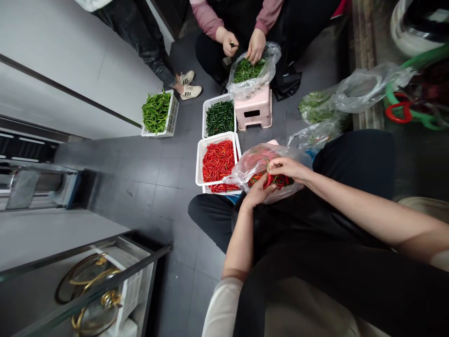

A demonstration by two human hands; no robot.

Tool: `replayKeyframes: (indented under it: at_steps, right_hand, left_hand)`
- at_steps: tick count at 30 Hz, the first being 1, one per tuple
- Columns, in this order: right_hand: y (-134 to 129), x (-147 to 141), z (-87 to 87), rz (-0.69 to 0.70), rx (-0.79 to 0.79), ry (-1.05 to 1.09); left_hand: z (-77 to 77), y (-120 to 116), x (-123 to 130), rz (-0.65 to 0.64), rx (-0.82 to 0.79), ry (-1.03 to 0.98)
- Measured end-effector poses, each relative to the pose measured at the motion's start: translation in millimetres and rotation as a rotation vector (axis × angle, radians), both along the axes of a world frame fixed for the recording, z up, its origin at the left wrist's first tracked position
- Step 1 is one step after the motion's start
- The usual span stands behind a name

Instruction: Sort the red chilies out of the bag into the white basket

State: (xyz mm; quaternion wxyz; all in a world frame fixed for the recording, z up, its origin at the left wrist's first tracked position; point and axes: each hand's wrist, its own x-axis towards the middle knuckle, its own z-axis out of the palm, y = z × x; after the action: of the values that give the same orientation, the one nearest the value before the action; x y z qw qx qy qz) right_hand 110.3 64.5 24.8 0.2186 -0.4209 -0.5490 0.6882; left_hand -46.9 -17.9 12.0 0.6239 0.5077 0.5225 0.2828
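My left hand [258,191] is closed around a red chili pepper [269,179] over an open clear plastic bag [250,161]. Fingertips of my right hand [288,168] pinch together at the pepper's green stem end. More red chilies with green stems [283,181] lie in the bag below both hands. Just left of the bag, a white basket [198,171] holds many red chilies [218,161], stacked on another basket with red chilies [224,187].
Opposite, a co-worker's hands [257,46] pick at green chilies [249,70] in a bag on a pink stool [254,110]. Baskets of dark green chilies [220,118] and light green chilies [156,112] stand on the floor. Another person's shoes [191,91] are near. A metal rack [150,257] stands lower left.
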Motion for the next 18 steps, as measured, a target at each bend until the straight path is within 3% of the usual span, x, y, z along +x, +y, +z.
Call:
replayKeyframes:
  at_steps: [4,6,11,14,18]
  right_hand:
    - [-0.2,-3.1,7.8,0.054,0.315,-0.174]
    - [-2.2,-5.9,8.0,0.052,0.252,-0.203]
    - [-5.7,-8.0,0.0,0.048,-0.244,-0.017]
    - [-5.0,-0.1,-0.8,-0.036,-0.237,0.089]
    - [-5.8,9.0,2.7,0.091,-0.061,0.082]
  left_hand:
    - [-6.1,0.6,4.1,0.043,-0.198,-0.077]
    - [-6.8,0.5,4.9,0.056,-0.175,-0.087]
    - [-8.9,-1.3,3.2,0.044,-0.033,-0.078]
    - [-11.2,-1.1,2.7,0.112,-0.073,-0.098]
    - [-10.2,0.9,4.8,0.168,-0.188,-0.217]
